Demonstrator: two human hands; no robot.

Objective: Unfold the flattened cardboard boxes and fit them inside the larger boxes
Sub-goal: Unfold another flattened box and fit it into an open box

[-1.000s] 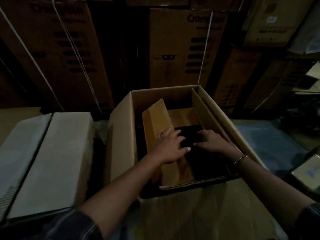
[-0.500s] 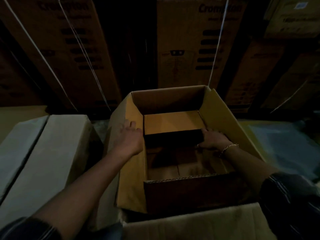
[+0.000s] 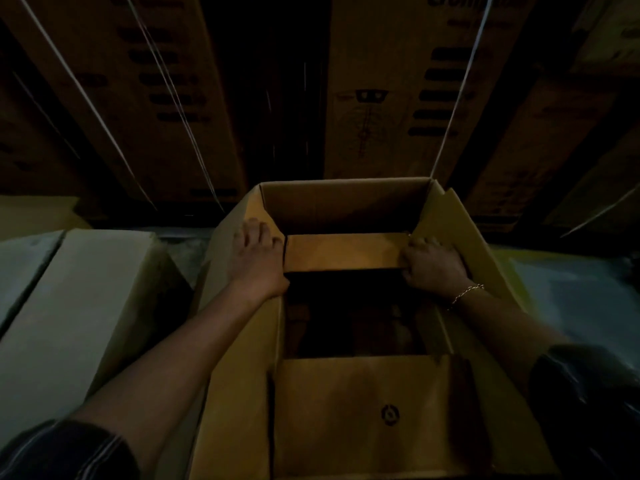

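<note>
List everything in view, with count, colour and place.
larger box: one, brown, centre, open
inner box: one, brown, inside the larger box, far flap lit
pale box: one, whitish, left, closed
printed cartons: several, dark brown, stacked behind
white straps: several, across the cartons
bluish sheet: one, right
bracelet: one, metal, right wrist
left hand: flat on the boxes' left side
right hand: grips the inner box's far flap

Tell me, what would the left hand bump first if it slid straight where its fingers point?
Likely the far left corner of the big box: the left hand lies flat on that box's left side, fingers pointing toward it. Depth is unclear here.
</note>
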